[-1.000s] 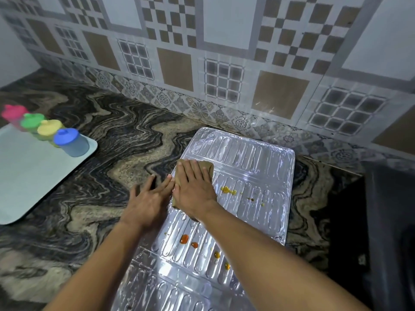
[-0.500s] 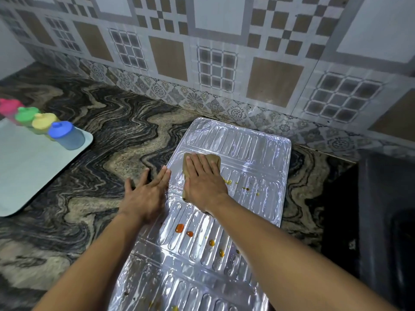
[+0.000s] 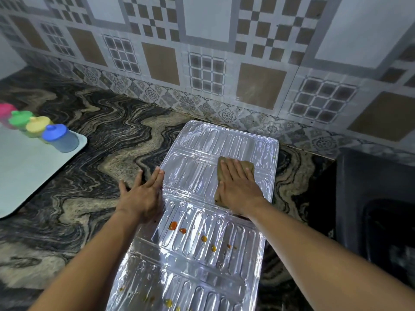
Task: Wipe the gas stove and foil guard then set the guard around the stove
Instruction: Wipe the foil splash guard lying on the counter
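The silver foil guard point(image 3: 197, 261) lies flat on the marbled counter, stretching from the wall toward me. Orange and yellow spots dot its nearer panels. My right hand point(image 3: 238, 187) presses flat on a brown cloth point(image 3: 248, 166) near the guard's far right side. My left hand point(image 3: 141, 194) rests flat, fingers spread, across the guard's left edge and the counter. At the right edge stands the dark gas stove point(image 3: 377, 209), only partly in view.
A pale tray point(image 3: 27, 173) sits at the left with several small containers, capped pink, green, yellow and blue point(image 3: 59, 138). The patterned tiled wall point(image 3: 202, 63) runs behind the counter point(image 3: 89, 153).
My right hand slid the cloth from the guard's left side across to its right side, and the spots there are gone. My left hand stayed on the left edge.
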Demonstrator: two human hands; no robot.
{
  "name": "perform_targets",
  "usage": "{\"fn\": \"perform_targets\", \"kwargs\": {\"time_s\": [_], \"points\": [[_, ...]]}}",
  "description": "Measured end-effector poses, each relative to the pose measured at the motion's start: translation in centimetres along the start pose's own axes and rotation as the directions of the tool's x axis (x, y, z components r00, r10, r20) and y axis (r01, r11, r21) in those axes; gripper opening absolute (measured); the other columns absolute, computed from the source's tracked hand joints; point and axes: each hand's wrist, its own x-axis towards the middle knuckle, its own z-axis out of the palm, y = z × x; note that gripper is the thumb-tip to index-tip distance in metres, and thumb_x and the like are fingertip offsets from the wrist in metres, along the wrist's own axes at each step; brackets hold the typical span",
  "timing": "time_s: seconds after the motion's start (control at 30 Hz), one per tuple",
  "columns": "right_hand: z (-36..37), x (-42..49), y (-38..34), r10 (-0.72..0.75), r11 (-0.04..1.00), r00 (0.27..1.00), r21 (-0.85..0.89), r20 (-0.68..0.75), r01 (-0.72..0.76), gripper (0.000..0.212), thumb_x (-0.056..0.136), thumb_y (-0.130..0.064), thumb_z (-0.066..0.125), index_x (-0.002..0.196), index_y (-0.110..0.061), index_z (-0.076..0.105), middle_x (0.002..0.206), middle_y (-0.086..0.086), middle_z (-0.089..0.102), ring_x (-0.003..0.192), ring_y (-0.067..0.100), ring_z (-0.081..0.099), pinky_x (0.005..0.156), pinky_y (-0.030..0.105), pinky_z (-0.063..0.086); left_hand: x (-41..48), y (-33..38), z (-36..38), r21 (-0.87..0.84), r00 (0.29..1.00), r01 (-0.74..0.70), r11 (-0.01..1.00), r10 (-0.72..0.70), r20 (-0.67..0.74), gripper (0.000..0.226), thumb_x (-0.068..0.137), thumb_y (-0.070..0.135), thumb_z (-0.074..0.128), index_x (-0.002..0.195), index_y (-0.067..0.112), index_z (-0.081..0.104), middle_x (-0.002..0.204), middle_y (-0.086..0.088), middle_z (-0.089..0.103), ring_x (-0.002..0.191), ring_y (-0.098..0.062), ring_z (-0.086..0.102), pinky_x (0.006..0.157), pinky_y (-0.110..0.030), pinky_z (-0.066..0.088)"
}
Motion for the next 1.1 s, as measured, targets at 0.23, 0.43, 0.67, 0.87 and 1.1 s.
{"fn": "perform_targets", "kwargs": {"time_s": [0.23,0.43,0.67,0.87,1.1], "points": [[-1.2,-0.8,1.6,0.142,0.990,0.980,-0.033,0.142,-0.138,0.062,0.106,-0.038,0.008,0.153,-0.018,-0.028,0.160,-0.003,-0.034,0.150,0.021,-0.027,0.123,0.044,-0.010,0.1,0.7,-0.5,0.006,0.997,0.051,0.999,-0.051,0.057,0.059,0.100,0.046,0.013,0.153,0.035,-0.012,0.161,0.021,-0.014,0.151,-0.030,-0.006,0.109,-0.074,0.003],[-1.5,-0.9,3.2,0.242,0.970,0.947,-0.090,0.213,-0.228,0.069,0.107,-0.037,0.020,0.152,-0.018,-0.029,0.160,-0.003,-0.035,0.150,0.022,-0.027,0.123,0.044,-0.008,0.2,0.8,-0.5,-0.003,0.995,0.061,0.998,-0.061,0.074,0.058,0.100,0.047,0.011,0.153,0.036,-0.013,0.160,0.021,-0.016,0.151,-0.029,-0.008,0.109,-0.075,0.001],[-2.9,-1.3,4.9,0.361,0.931,0.916,-0.114,0.172,-0.346,0.082,0.102,-0.013,0.044,0.156,-0.006,-0.018,0.166,0.008,-0.019,0.152,0.033,-0.014,0.123,0.048,0.008,0.0,1.1,-0.7,0.001,0.995,0.072,0.997,-0.071,0.068,0.059,0.100,0.049,0.011,0.153,0.035,-0.011,0.161,0.020,-0.015,0.151,-0.029,-0.008,0.109,-0.075,0.003],[-6.8,-0.7,4.3,0.371,0.914,0.927,-0.195,0.050,-0.355,0.048,0.094,-0.005,0.063,0.139,-0.005,0.047,0.142,0.016,0.049,0.134,0.040,0.045,0.103,0.046,0.047,0.2,1.0,-0.4,-0.020,0.996,0.068,0.997,-0.066,0.066,0.063,0.099,0.055,0.013,0.153,0.035,-0.011,0.161,0.019,-0.014,0.151,-0.029,-0.008,0.108,-0.075,0.002],[-10.1,2.2,7.6,0.386,0.907,0.920,-0.154,-0.069,-0.392,0.036,0.086,0.006,0.066,0.121,-0.001,0.061,0.133,0.019,0.059,0.114,0.031,0.062,0.090,0.036,0.053,0.2,1.1,-0.3,-0.033,0.997,0.064,0.997,-0.063,0.044,0.072,0.095,0.065,0.015,0.153,0.035,-0.013,0.161,0.018,-0.016,0.150,-0.029,-0.009,0.109,-0.074,0.004]]}}
